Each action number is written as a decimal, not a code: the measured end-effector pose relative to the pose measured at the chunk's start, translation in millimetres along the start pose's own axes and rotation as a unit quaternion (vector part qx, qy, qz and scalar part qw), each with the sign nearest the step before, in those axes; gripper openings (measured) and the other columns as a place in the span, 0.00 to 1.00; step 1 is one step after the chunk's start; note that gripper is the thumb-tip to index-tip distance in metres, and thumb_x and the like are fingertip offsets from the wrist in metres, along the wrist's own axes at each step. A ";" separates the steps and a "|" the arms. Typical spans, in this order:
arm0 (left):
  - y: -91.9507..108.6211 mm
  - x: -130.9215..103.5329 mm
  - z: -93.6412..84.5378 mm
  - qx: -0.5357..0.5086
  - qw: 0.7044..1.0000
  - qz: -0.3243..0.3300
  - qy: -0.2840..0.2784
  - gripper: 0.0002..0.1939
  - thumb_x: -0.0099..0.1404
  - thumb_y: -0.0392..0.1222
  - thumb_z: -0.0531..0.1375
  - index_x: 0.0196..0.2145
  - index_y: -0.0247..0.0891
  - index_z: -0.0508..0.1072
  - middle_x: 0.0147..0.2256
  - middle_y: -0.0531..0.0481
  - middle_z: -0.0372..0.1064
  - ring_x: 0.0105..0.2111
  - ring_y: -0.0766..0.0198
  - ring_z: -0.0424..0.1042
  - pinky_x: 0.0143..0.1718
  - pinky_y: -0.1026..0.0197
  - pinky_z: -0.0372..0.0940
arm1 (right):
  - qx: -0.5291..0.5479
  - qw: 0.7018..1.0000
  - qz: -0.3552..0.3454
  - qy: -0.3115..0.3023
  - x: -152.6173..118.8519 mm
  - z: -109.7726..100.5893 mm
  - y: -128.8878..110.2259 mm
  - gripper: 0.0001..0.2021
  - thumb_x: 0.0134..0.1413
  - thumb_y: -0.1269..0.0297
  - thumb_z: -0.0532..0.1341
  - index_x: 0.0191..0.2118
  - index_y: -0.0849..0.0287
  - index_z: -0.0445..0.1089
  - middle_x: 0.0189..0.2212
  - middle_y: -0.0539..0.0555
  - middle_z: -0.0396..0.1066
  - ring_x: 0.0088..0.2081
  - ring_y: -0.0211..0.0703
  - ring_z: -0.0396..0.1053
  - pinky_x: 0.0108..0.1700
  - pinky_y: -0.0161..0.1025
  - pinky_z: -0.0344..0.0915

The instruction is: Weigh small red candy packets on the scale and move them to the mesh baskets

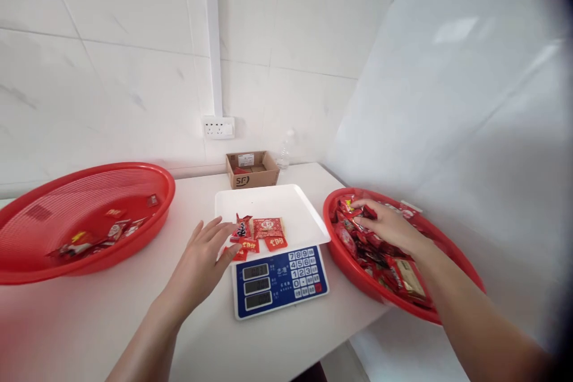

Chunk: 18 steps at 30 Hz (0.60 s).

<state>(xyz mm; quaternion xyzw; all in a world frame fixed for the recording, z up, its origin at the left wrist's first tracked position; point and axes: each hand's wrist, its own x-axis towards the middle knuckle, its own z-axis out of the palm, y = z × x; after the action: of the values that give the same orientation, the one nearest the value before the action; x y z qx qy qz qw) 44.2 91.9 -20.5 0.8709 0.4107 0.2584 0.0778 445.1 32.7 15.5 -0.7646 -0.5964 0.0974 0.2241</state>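
Observation:
My left hand (206, 253) hovers at the left edge of the scale's white weighing tray (290, 200). Its fingers are spread beside a few small red snack packets (267, 228), and its fingertips hide part of them. Over the right red basket (340, 194), my right hand (387, 224) has its thumb and fingers closed around a red wrapped snack packet (367, 212). Many mixed red packets (405, 277) fill that basket. The blue keypad panel (281, 282) of the scale faces me, its display digits too faint to read.
Another red basket (168, 191) stands at the left, with several packets on its bottom. Behind the scale are a small cardboard box (256, 179) and a clear plastic bottle (285, 152) against the wall. A power socket (218, 128) is on the tiled wall. The table's front edge runs below the right basket.

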 end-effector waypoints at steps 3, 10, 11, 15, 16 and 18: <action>7.1 0.0 -4.5 0.000 0.999 -0.006 -0.036 0.14 0.69 0.43 0.51 0.51 0.42 0.67 0.53 0.46 0.69 0.59 0.51 0.60 0.60 0.39 0.49 | 0.091 0.992 -0.074 -0.038 -1.8 20.7 -53.7 0.13 0.50 0.60 0.57 0.44 0.51 0.68 0.47 0.51 0.72 0.46 0.50 0.71 0.51 0.48 0.65; 18.3 -1.0 -11.9 -0.013 0.995 -0.012 -0.100 0.11 0.68 0.39 0.52 0.47 0.42 0.69 0.49 0.46 0.70 0.55 0.53 0.63 0.59 0.42 0.52 | 0.109 0.946 -0.237 -0.192 -1.4 77.4 -146.7 0.14 0.50 0.69 0.56 0.43 0.49 0.70 0.47 0.50 0.72 0.48 0.46 0.69 0.50 0.46 0.65; 18.6 -1.1 -11.7 -0.013 0.995 -0.010 -0.100 0.11 0.68 0.39 0.53 0.47 0.42 0.69 0.49 0.46 0.70 0.55 0.54 0.64 0.59 0.43 0.52 | 0.102 0.944 -0.243 -0.200 0.0 81.6 -149.9 0.16 0.50 0.70 0.56 0.44 0.49 0.70 0.48 0.50 0.71 0.49 0.47 0.68 0.51 0.46 0.64; 18.7 -0.5 -9.6 -0.015 0.995 0.000 -0.102 0.12 0.67 0.38 0.53 0.48 0.42 0.68 0.48 0.47 0.71 0.54 0.53 0.64 0.58 0.44 0.53 | 0.121 0.956 -0.225 -0.145 8.4 86.6 -148.7 0.16 0.51 0.69 0.56 0.46 0.49 0.69 0.49 0.50 0.71 0.50 0.46 0.68 0.53 0.47 0.62; 18.8 -0.2 -9.3 -0.015 0.994 0.001 -0.105 0.12 0.67 0.38 0.54 0.48 0.42 0.68 0.48 0.47 0.71 0.54 0.53 0.64 0.58 0.45 0.54 | 0.132 0.961 -0.213 -0.118 10.5 86.6 -147.9 0.15 0.52 0.68 0.56 0.46 0.49 0.69 0.48 0.50 0.72 0.49 0.46 0.68 0.53 0.47 0.63; 19.2 0.4 -9.3 -0.016 0.994 0.003 -0.111 0.12 0.67 0.39 0.54 0.48 0.42 0.69 0.48 0.47 0.71 0.54 0.54 0.65 0.57 0.45 0.55 | 0.154 0.967 -0.191 -0.065 13.6 88.3 -147.7 0.13 0.52 0.65 0.57 0.44 0.50 0.69 0.46 0.50 0.73 0.48 0.46 0.69 0.52 0.47 0.64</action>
<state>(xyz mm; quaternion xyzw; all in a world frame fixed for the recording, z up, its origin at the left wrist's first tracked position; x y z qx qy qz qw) 52.6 79.0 -5.8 0.8941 0.3925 0.1674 0.1362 283.7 93.5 7.2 -0.5847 -0.7225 0.1931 0.3143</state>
